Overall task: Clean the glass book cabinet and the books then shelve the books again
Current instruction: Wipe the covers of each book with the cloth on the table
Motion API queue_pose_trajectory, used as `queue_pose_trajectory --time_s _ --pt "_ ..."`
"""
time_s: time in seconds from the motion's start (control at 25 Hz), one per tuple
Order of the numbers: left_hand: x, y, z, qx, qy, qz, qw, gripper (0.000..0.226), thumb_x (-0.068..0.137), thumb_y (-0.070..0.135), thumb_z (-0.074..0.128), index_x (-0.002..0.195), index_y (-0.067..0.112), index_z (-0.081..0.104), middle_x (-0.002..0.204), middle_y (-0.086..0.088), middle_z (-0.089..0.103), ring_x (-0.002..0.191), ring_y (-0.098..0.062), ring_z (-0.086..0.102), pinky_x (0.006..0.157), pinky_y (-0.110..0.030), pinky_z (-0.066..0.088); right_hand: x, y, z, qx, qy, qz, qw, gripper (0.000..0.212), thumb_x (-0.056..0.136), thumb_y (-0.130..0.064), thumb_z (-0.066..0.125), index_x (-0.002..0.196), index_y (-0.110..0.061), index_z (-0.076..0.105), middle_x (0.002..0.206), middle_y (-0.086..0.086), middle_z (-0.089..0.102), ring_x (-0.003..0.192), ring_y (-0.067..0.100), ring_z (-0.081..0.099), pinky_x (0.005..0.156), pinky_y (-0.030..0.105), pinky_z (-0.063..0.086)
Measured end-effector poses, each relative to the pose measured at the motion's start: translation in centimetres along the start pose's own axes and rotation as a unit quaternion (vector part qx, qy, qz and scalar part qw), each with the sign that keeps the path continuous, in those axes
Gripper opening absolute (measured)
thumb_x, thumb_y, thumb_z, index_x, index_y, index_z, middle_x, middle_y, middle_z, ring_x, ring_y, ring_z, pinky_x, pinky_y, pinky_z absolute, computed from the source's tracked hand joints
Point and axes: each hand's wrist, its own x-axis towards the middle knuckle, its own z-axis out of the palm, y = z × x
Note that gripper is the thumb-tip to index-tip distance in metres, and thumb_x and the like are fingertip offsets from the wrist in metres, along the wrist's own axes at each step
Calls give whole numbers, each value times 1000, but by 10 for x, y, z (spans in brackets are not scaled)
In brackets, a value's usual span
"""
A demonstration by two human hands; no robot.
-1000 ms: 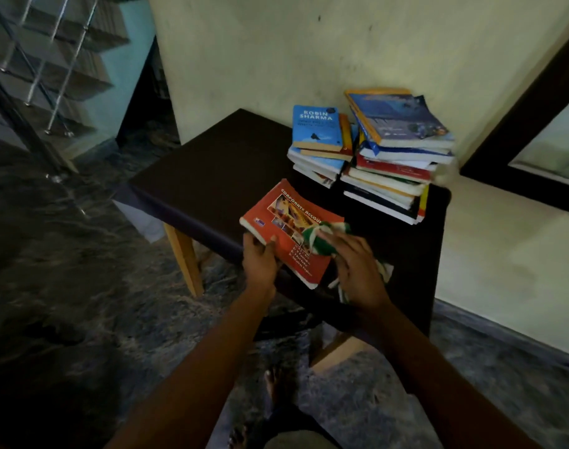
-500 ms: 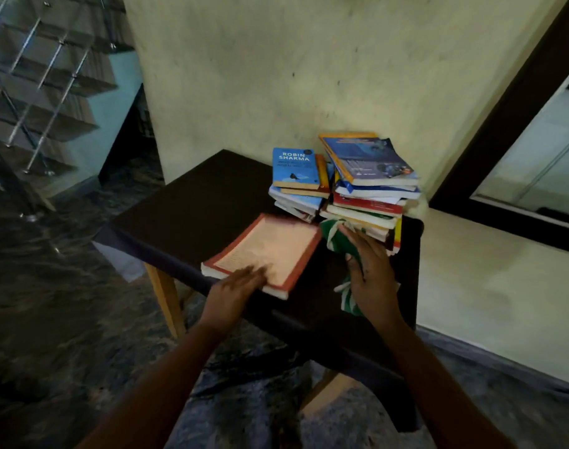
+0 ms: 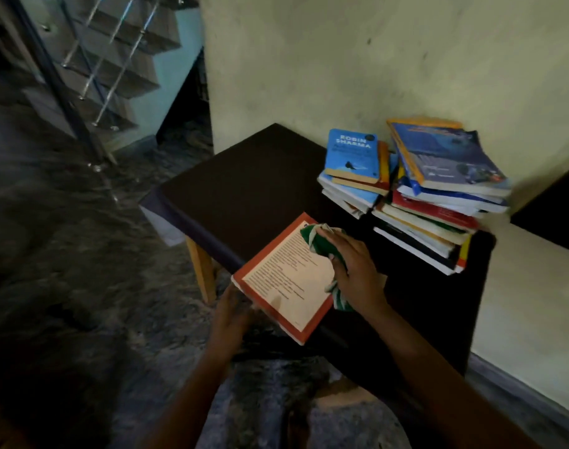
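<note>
An orange-bordered book (image 3: 286,280) lies back cover up at the near edge of the dark table (image 3: 244,189), partly overhanging it. My left hand (image 3: 231,315) holds its near left corner. My right hand (image 3: 354,270) grips a green and white cloth (image 3: 318,238) and presses it onto the far right part of the cover. Two stacks of books stand at the table's back right: a shorter one topped by a blue paperback (image 3: 352,153), and a taller one (image 3: 438,196) beside it.
A pale wall runs behind and to the right of the table. A staircase with a metal railing (image 3: 92,69) rises at the upper left. A dark frame (image 3: 548,202) shows at the right edge. Patterned dark floor lies left of the table.
The orange book was turned over from front cover to back cover. My right hand brought the cloth from beside the book onto its cover, and my left hand moved to the near corner.
</note>
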Motion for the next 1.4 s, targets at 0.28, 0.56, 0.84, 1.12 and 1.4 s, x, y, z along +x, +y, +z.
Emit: queue_pose_trajectory --time_s 0.28,0.56,0.84,1.12,1.4 --pt "33 -2 -13 -215 91 -265 936 18 93 25 54 109 17 58 97 -1 66 87 -18 60 75 -31 47 97 40 50 -83 -108 -6 991 55 91 -6 50 142 -23 37 141 4 44 126 23 40 106 35 34" --pt "25 -33 -35 -234 155 -299 912 22 95 27 49 114 20 58 109 -1 63 98 -20 59 87 -38 46 79 63 118 -227 -108 75 965 55 94 -26 47 146 -22 28 150 9 32 140 26 24 111 41 25" --pt "27 -25 -9 -275 97 -322 901 42 97 47 36 117 16 55 101 -3 63 92 -20 58 82 -40 44 -18 -22 129 -98 -198 -81 972 53 83 -23 33 132 -29 50 132 -1 54 117 24 48 91 40 45" --pt "29 -8 29 -243 24 -275 930 10 95 13 49 103 14 55 91 -11 67 85 -27 65 69 -45 53 28 79 35 -78 -55 144 985 57 88 -3 53 140 -24 40 140 6 47 127 26 41 104 40 37" --pt "32 -7 30 -254 36 -286 923 10 95 9 48 99 13 55 92 -14 66 84 -30 63 67 -47 52 -23 63 64 -147 -78 133 977 57 89 -14 53 142 -30 36 145 1 41 134 26 33 107 45 30"
